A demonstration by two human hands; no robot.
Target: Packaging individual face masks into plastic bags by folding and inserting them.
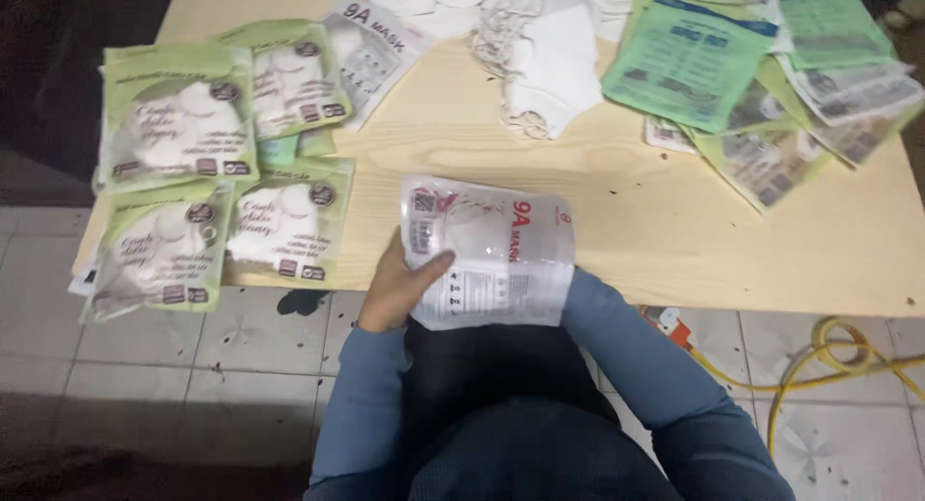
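A clear-and-white plastic mask packet (491, 250) with a white mask inside lies at the near edge of the light wooden table (626, 202). My left hand (400, 284) grips its left side, thumb on top. My right hand is hidden behind the packet's right side; only the blue sleeve (617, 318) shows, so its grip cannot be seen.
Several green sealed mask packets (207, 164) lie in rows at the left. Loose white masks with ear loops (540, 58) sit at the back centre. A pile of empty green and clear packets (761, 67) fills the right. A yellow cable (838, 352) lies on the tiled floor.
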